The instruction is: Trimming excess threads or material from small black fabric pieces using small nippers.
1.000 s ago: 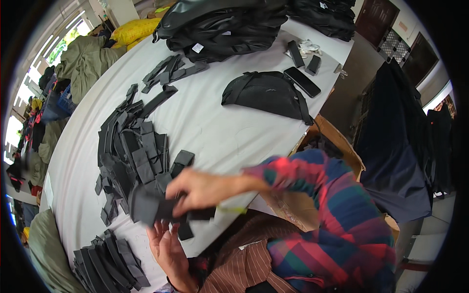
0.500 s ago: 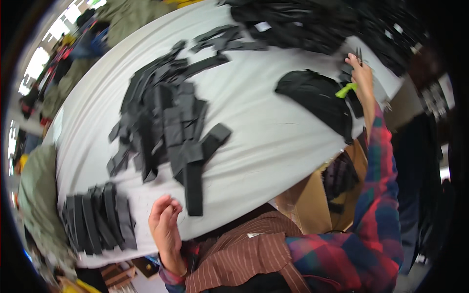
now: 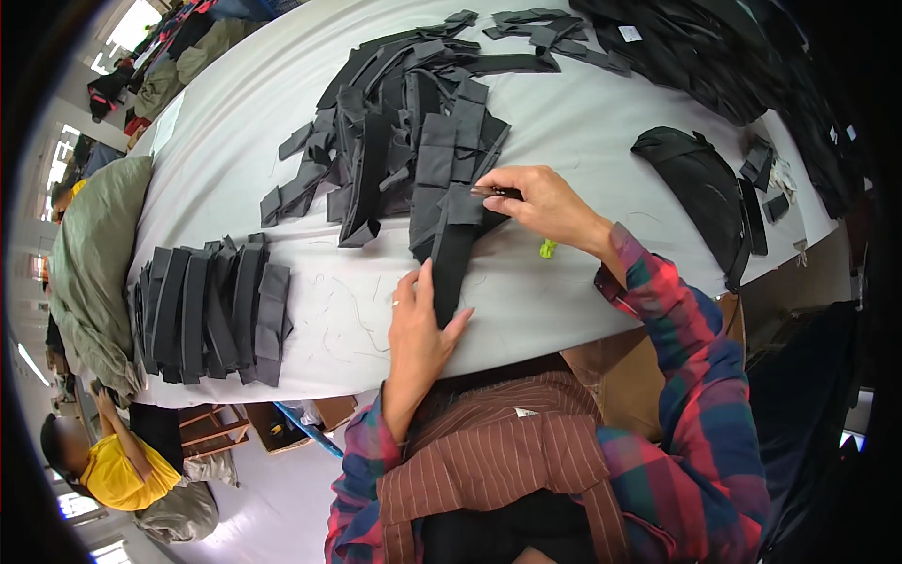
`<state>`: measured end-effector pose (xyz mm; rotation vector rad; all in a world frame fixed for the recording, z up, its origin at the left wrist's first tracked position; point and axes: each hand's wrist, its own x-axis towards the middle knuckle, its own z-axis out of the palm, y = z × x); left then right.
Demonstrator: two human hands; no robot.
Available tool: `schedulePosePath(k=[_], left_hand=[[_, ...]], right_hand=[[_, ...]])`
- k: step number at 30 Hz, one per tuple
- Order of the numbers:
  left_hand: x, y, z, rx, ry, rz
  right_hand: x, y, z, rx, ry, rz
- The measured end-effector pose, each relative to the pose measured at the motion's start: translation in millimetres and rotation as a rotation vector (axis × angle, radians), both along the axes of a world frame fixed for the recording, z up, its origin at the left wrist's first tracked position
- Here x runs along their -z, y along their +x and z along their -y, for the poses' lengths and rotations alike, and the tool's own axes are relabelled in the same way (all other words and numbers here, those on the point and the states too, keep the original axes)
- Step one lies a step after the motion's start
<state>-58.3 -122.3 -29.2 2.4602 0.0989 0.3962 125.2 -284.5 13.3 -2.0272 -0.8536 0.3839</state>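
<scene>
A pair of small dark scissors (image 3: 498,192) is in my right hand (image 3: 550,209), its tips pointing left over a folded part of the dark grey fabric strips (image 3: 451,141). Just below that hand a bright yellow-green tie (image 3: 549,247) shows. My left hand (image 3: 418,329) lies at the near end of a black strip (image 3: 453,268), fingers stretched along its left edge and thumb apart at its right. The strips form a loose, overlapping heap that spreads away from me. Whether the blades touch the fabric, I cannot tell.
Folded strips stand in a row (image 3: 211,310) at left on the white-covered table (image 3: 564,122). A black curved fabric piece (image 3: 695,188) lies at right, near a dark garment pile (image 3: 676,56). A cardboard box (image 3: 629,385) sits below the table edge. A person in yellow (image 3: 127,470) is at lower left.
My right hand has come from the far right with the scissors to the strip heap. My left hand has moved onto the black strip's near end. The view has shifted left.
</scene>
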Motion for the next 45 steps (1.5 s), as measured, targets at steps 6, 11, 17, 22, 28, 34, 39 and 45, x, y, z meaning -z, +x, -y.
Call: schedulePosePath(k=[6, 11, 17, 22, 28, 34, 39, 45], left_hand=[[15.1, 14.2, -11.3, -0.023, -0.07, 0.102], [-12.4, -21.2, -18.0, -0.114, -1.254, -0.209], [-21.3, -55.3, -21.6, -0.077, -1.604, -0.202], [-20.7, -70.8, -15.8, -0.04, -1.62, -0.194], [-18.4, -83.0, -8.9, -0.072, -1.655, -0.147], [-17.6, -91.1, -11.9, -0.065, -1.762, -0.101], [-12.8, -92.7, -21.0, -0.048, -1.728, -0.114], [-8.5, -98.6, -26.9, -0.095, -1.723, -0.116]], right_hand=[[-13.9, -36.3, -15.0, 0.133, 0.235, 0.166], [-8.0, -95.2, -17.6, 0.126, 0.113, 0.392], [21.9, -131.2, -45.1, 0.134, 0.083, 0.572], [29.4, -136.6, -60.0, 0.195, 0.122, 0.605], [31.3, -143.7, -64.0, 0.243, 0.083, 0.593], [23.7, -139.2, -56.1, 0.35, 0.17, -0.054], [27.2, -160.2, -55.7, 0.0, 0.245, 0.103], [21.7, -163.4, -53.5, -0.209, 0.183, -0.096]])
